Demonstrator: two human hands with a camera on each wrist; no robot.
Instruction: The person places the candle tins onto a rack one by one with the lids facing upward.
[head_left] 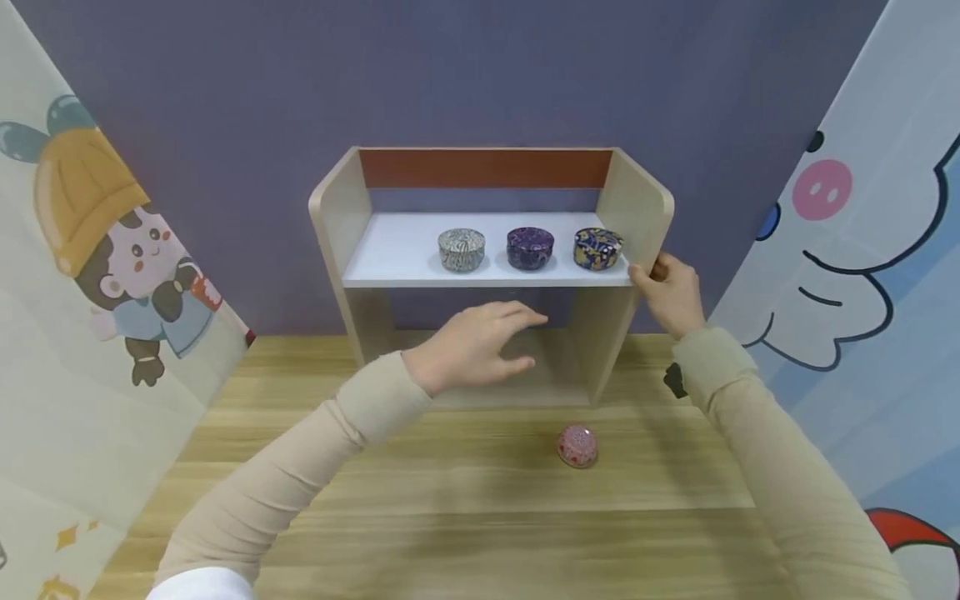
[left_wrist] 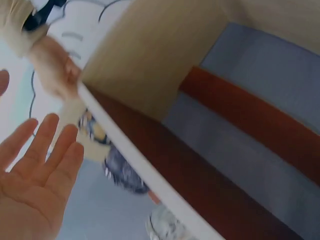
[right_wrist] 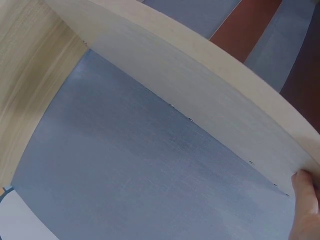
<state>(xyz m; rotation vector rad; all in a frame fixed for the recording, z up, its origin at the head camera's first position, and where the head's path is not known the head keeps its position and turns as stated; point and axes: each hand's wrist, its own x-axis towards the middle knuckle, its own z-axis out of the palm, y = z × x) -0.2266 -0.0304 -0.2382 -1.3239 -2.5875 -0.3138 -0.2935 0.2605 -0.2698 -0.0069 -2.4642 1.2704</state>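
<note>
A small two-level wooden shelf [head_left: 645,208] stands on the table. On its white upper board is a row of round patterned tins: a grey-white tin [head_left: 461,252], a purple tin [head_left: 529,250] and a blue-and-yellow tin [head_left: 597,250]. My right hand [head_left: 672,293] grips the front edge of the right side panel, thumb at the front and fingers on the outer face [right_wrist: 305,205]. In front of the lower compartment hovers my left hand [head_left: 480,346], fingers extended and holding nothing; the left wrist view shows its palm [left_wrist: 37,190]. A pink-red tin [head_left: 577,446] lies on the table before the shelf.
The wood-grain table [head_left: 450,525] extends toward me. A blue-grey cloth backdrop [head_left: 480,75] hangs behind the shelf, and cartoon-printed panels [head_left: 847,292] flank both sides. A small black object [head_left: 675,380] shows beside my right wrist.
</note>
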